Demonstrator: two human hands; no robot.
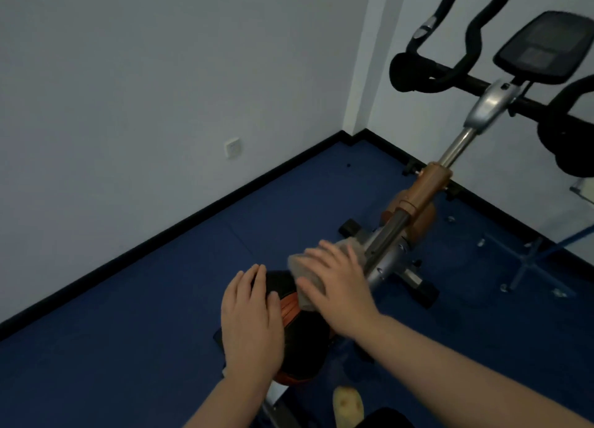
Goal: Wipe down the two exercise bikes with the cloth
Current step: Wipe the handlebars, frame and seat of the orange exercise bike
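Observation:
An exercise bike (421, 196) with an orange and silver frame stands on the blue floor. Its black and orange saddle (299, 324) is right below me. My left hand (250, 324) rests flat on the left side of the saddle with straight fingers. My right hand (337, 286) presses a grey cloth (303, 268) against the front of the saddle, next to the silver frame tube. The cloth is partly hidden under my fingers. The bike's black handlebars (450, 70) and console (543, 48) are at the upper right. Only one bike is in view.
White walls with a black skirting board (180, 225) meet in a corner behind the bike. A wall socket (232, 147) sits low on the left wall. A metal stand base (527, 263) lies on the floor at the right. My yellow slipper (348, 405) shows at the bottom.

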